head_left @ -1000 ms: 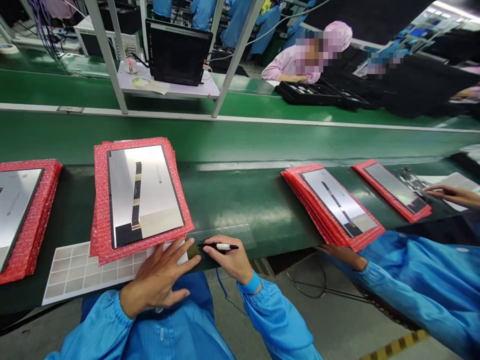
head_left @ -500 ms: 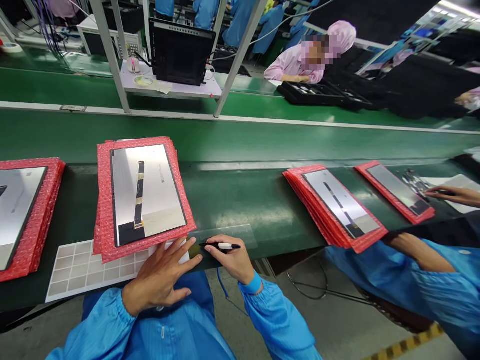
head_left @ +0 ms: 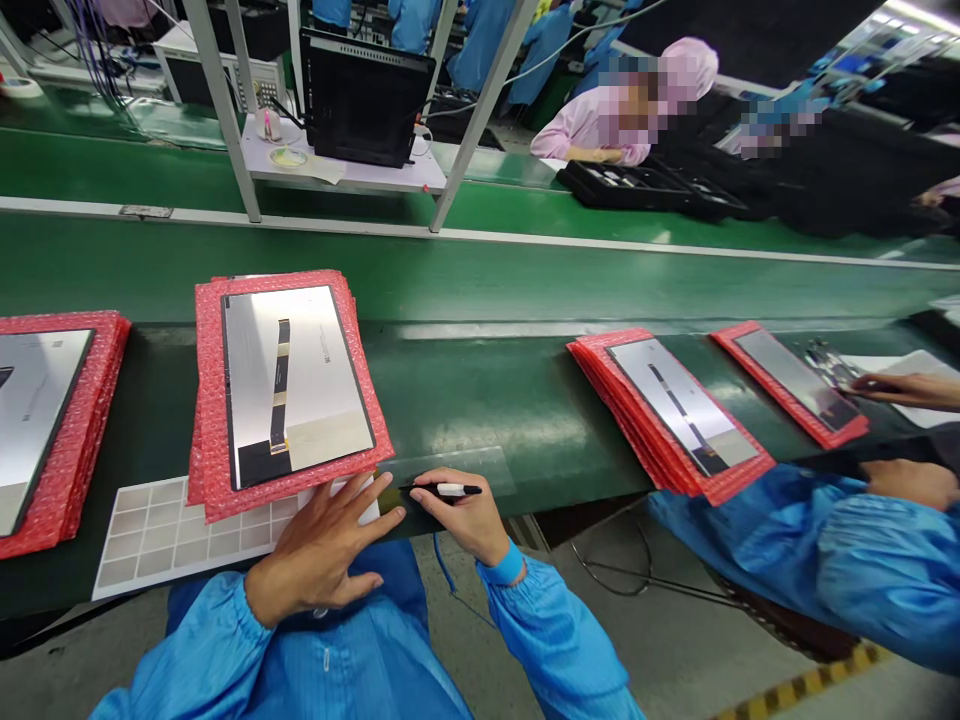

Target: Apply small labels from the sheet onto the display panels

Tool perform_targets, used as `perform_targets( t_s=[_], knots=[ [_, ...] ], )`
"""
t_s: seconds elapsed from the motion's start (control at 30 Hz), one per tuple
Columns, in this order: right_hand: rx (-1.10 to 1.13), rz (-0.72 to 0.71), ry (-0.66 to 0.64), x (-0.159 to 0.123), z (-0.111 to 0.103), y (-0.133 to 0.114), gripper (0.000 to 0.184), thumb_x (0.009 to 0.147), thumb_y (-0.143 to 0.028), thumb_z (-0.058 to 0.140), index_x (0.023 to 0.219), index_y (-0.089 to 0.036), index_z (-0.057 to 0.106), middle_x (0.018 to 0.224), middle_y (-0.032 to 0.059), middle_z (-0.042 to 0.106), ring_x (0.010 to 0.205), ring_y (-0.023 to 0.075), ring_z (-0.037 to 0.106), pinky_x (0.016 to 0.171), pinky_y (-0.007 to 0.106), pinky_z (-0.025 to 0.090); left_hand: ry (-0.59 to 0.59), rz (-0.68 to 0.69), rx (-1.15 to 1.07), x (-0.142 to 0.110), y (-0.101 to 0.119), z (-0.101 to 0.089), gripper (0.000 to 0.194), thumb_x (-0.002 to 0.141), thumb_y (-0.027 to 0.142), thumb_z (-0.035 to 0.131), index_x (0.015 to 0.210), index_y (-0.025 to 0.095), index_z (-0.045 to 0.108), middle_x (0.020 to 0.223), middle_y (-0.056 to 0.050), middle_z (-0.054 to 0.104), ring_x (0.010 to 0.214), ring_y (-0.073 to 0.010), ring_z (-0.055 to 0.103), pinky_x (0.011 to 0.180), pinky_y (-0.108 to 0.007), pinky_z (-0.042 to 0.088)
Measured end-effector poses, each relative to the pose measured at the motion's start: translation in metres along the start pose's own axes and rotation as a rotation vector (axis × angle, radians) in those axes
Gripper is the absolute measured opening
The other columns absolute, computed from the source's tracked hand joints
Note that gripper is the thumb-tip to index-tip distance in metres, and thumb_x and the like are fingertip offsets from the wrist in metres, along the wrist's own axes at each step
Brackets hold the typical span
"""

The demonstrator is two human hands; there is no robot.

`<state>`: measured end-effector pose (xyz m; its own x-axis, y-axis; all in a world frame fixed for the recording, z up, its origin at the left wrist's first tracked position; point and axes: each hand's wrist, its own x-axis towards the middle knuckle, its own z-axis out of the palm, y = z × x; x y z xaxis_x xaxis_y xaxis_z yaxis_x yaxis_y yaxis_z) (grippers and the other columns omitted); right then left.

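Note:
My left hand (head_left: pixel 322 550) lies flat with fingers spread on the near edge of the green bench, its fingertips touching a white label sheet (head_left: pixel 172 530) beside a stack of red bubble-wrap sheets (head_left: pixel 206 400). A silver display panel (head_left: pixel 292 375) with a black and gold flex cable lies on that stack. My right hand (head_left: pixel 461 515) is closed round a black and white marker pen (head_left: pixel 446 490), whose tip points left toward my left fingertips.
Another panel on red wrap (head_left: pixel 45 420) lies at the far left. Two more panels on red wrap (head_left: pixel 675 415) (head_left: pixel 791 380) lie to the right, where a co-worker's blue sleeve (head_left: pixel 825 560) and hand (head_left: pixel 900 385) reach. A monitor (head_left: pixel 364 100) stands beyond the green conveyor (head_left: pixel 525 270).
My hands have hardly moved. The co-worker on the right has drawn the near hand back from the bench edge and shifted the arm to the right.

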<state>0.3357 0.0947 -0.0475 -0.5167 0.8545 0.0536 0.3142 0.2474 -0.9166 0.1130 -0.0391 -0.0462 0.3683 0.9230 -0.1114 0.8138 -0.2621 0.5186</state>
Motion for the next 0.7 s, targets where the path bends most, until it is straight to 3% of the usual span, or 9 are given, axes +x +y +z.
perform_targets(
  t_s=[0.7],
  knots=[
    [-0.007,-0.018,0.006,0.0003,-0.0006,-0.002,0.012,0.086,-0.035,0.082,0.087,-0.023,0.083,0.084,0.0061,0.083,0.072,0.024,0.077,0.068,0.033,0.062,0.009,-0.008,0.005,0.0,-0.0002,0.0008,0.092,0.084,0.041,0.081,0.163,0.043,0.034,0.178,-0.003,0.015,0.16,-0.0421,0.022,0.127,-0.068,0.022]
  ],
)
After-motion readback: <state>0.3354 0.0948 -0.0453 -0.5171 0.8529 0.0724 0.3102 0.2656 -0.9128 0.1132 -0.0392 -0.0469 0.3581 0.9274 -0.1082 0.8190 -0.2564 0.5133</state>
